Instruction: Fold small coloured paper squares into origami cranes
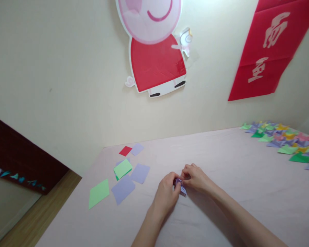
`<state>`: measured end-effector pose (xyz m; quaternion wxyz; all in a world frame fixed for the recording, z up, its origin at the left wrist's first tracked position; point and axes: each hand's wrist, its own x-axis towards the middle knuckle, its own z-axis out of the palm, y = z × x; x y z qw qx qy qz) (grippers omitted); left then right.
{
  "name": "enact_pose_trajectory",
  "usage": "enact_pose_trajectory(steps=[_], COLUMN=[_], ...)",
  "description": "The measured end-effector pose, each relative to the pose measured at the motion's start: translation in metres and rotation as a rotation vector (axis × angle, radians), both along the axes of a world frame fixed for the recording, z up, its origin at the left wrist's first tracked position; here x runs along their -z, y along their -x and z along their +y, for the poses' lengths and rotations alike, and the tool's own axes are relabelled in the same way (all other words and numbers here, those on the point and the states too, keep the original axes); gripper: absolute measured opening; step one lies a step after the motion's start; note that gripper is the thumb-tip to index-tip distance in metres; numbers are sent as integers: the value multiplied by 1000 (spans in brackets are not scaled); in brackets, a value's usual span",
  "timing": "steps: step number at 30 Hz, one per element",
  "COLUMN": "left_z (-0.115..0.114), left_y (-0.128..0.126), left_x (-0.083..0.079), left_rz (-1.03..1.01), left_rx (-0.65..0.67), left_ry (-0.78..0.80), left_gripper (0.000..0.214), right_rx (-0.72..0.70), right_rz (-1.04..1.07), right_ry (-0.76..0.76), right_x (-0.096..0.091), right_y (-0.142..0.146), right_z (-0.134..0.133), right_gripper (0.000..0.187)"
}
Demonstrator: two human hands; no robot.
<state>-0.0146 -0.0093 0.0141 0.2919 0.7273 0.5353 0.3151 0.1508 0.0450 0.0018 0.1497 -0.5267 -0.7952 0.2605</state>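
The left hand (pixel 167 192) pinches a small purple paper (pixel 182 191) between thumb and fingers, and the right hand (pixel 195 177) pinches its far edge, presumably so one steadies while the other shapes. It sits at the worktop (pixel 216 151)'s middle, likely for elbow room between loose sheets (pixel 99 193) and folded pieces (pixel 287 150). It looks folded, narrow and pointed at its near end (fingers hide the rest).

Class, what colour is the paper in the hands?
The paper is light purple; head view.
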Motion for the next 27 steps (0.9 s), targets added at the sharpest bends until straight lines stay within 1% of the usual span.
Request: enact_pose_trajectory(steps=[3,6,9,13,15,17,19,20,22,23,25,27], left_z=[1,3,4,2,1,1,3,4,7,8,9,10], left_y=[-2,-3,-4,-6,-9,-13,-19,-23,-31,-34,-39,-41], left_x=[1,6,9,8,8,10,12,14,17,18,21,23], left_rz=[9,11,10,-5,-100,-275,-484,-588,-781,-836,-839,-727], left_rx=[-19,-48,-66,-74,-105,-169,-227,-232,-191,-157,-111,-126], left_ry=[11,6,-1,-15,-18,39,174,267,441,490,498,437], left_gripper=[11,8,14,25,27,28,40,47,53,53,48,40], right_rx=[-1,-4,-4,2,15,57,114,141,177,183,175,140], right_rz=[13,33,63,123,160,228,344,405,490,494,444,340], right_ry=[-7,-20,-35,-56,-68,-89,-118,-134,-159,-169,-200,-270], right_x=[3,5,7,3,0,-2,-1,0,2,2,2,0], right_y=[-1,-2,-2,-3,-5,-9,-13,-14,-16,-16,-14,-12], right_z=[-1,-1,-3,-9,-13,-16,-18,-18,-17,-17,-18,-19], right_gripper=[6,5,5,8,10,11,13,13,13,12,10,8])
